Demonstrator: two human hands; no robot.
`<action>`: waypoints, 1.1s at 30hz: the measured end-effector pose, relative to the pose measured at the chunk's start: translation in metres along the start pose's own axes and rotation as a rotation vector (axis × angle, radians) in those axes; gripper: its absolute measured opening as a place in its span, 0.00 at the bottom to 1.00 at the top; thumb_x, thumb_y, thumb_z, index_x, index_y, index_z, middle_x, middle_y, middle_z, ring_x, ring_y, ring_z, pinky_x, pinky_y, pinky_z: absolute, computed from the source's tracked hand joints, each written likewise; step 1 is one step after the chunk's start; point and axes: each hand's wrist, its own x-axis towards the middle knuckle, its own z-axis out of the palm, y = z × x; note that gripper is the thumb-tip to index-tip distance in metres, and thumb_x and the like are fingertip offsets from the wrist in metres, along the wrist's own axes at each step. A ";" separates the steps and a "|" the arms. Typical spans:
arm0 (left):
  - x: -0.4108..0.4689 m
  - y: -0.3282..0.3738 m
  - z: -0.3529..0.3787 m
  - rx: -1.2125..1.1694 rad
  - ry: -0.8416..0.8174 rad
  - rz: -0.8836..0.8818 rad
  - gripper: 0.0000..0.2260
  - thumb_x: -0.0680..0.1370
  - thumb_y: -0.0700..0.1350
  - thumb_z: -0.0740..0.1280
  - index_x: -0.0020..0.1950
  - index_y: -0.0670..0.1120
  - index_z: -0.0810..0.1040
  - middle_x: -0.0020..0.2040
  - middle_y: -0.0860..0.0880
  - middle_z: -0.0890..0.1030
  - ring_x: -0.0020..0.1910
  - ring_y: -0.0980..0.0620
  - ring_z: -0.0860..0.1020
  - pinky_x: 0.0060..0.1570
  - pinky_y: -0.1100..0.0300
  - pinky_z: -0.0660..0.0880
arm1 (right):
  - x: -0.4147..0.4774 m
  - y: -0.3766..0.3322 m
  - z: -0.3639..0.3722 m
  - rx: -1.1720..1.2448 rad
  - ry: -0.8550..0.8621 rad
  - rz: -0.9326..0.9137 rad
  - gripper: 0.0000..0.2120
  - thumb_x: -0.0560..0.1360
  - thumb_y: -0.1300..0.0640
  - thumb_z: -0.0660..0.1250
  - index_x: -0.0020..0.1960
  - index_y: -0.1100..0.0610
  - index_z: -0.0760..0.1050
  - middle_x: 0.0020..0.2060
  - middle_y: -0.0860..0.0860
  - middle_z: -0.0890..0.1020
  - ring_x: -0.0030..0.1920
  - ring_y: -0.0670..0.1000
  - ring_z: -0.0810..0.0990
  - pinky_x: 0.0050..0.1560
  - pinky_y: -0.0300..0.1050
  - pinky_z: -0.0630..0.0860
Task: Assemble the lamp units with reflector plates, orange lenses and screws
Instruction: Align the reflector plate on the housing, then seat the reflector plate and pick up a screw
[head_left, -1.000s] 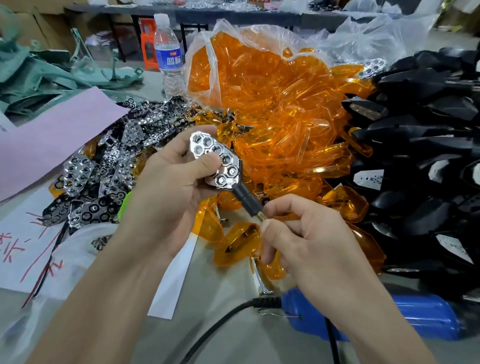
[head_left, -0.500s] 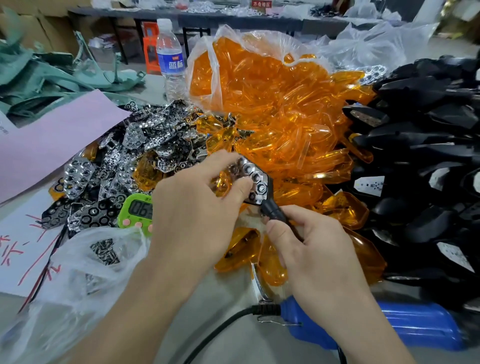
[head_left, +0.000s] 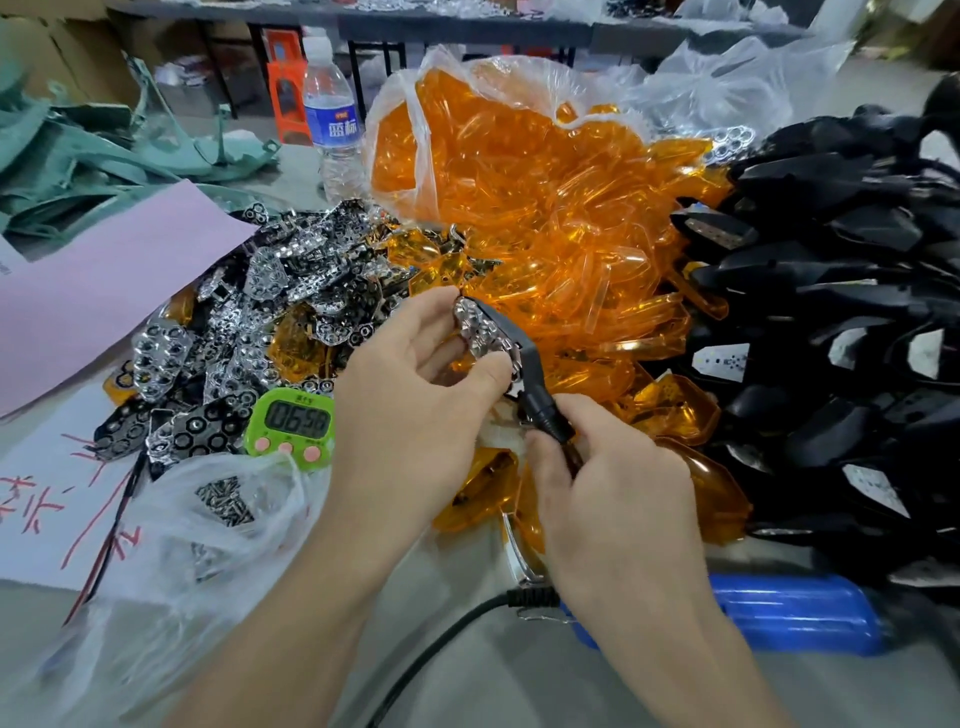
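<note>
Our left hand (head_left: 415, 400) pinches a silver reflector plate (head_left: 480, 335) into the black lamp unit (head_left: 525, 358), whose stem our right hand (head_left: 618, 483) grips. By our judgement it has no lens yet, and the orange lenses (head_left: 545, 218) and black housings (head_left: 831, 291) piled alongside await assembly.

Left hand (head_left: 415, 374): bare from wrist to fingers (head_left: 436, 307).
Right hand (head_left: 613, 483): bare likewise, knuckles creased.
Left forearm (head_left: 291, 613): bare as far as the view's lower edge.
Right forearm (head_left: 691, 649): bare to the lower edge too.
Fingernails: too blurred to tell.
</note>
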 end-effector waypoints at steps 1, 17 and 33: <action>0.000 0.002 0.000 -0.037 0.010 -0.016 0.29 0.67 0.52 0.77 0.69 0.56 0.79 0.60 0.60 0.84 0.56 0.67 0.82 0.54 0.66 0.81 | -0.002 -0.005 0.000 -0.039 0.017 -0.009 0.06 0.81 0.42 0.59 0.54 0.40 0.72 0.30 0.43 0.76 0.32 0.44 0.74 0.33 0.41 0.67; -0.009 -0.016 -0.036 -0.608 0.112 -0.527 0.09 0.79 0.33 0.69 0.49 0.48 0.78 0.34 0.53 0.85 0.32 0.58 0.83 0.30 0.62 0.78 | -0.032 -0.004 -0.027 0.681 -0.135 0.413 0.09 0.81 0.55 0.65 0.45 0.55 0.82 0.25 0.51 0.74 0.27 0.47 0.69 0.31 0.43 0.67; -0.026 0.052 0.037 -0.474 -0.306 -0.294 0.08 0.78 0.46 0.65 0.50 0.53 0.84 0.44 0.46 0.87 0.42 0.47 0.86 0.41 0.55 0.82 | -0.023 0.000 -0.045 0.818 -0.335 0.215 0.10 0.82 0.54 0.63 0.43 0.49 0.79 0.30 0.53 0.80 0.28 0.50 0.75 0.28 0.44 0.71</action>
